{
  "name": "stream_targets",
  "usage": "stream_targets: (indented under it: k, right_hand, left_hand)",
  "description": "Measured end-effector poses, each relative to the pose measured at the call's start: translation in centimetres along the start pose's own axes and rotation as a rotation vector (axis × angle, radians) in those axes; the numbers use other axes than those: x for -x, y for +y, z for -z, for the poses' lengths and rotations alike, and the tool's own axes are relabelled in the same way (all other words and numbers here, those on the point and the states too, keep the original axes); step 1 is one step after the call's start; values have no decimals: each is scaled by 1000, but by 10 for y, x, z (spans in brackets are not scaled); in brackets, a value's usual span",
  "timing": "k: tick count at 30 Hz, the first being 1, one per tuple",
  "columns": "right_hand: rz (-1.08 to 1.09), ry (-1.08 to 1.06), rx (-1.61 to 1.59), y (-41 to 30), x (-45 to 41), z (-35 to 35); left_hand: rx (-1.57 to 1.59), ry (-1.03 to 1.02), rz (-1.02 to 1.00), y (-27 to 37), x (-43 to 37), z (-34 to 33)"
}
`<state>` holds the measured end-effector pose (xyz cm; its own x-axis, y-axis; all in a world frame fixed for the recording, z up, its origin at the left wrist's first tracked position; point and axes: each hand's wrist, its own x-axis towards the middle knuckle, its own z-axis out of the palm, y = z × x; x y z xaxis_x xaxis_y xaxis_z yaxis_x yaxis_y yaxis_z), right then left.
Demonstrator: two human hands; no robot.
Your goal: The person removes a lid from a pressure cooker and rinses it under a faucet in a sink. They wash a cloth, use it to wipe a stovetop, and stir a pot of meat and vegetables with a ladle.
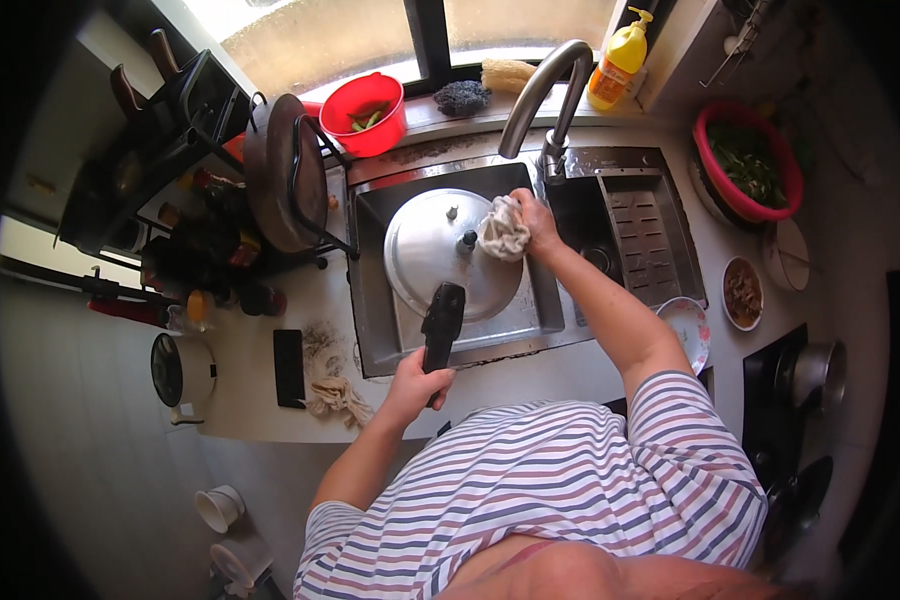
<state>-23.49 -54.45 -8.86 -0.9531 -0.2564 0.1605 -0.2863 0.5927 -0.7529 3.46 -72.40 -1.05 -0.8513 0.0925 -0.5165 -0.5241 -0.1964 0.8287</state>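
A metal pressure cooker lid [420, 247] lies over the left basin of the steel sink [375, 352]. My left hand [418, 388] grips its black handle [442, 322], which points towards me over the sink's front edge. In my right hand [538, 225] is a bunched, pale cloth [504, 229], held against the right side of the lid, beside the black knob in its middle. The curved metal faucet [551, 82] rises behind my right hand. Whether anything lies beneath the lid cannot be told.
Left of the sink are a pan [281, 172] in a black rack, a dark phone [289, 369] and a crumpled cloth [337, 399]. Behind stand a red colander [337, 109] and a yellow pump bottle [621, 64]. At right are a pink basket [791, 169] of greens, a floral plate [686, 330] and a food bowl [742, 292].
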Motion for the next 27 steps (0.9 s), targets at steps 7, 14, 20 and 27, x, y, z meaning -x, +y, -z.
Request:
stream_targets:
  k: [7,14,20,27]
  right_hand:
    - [394,32,-19,-92,110,-11]
    - [-37,111,-236,-19,41,23]
    - [305,-266,-16,-76,0,54]
    - [410,-403,-53,-99,17,49]
  left_hand:
    - [204,35,24,-3,-25,-14]
    - [82,5,9,-16,-4,-3]
    - [-110,-25,-9,-9,9,6]
    - [-185,-14,-1,-8,7,2]
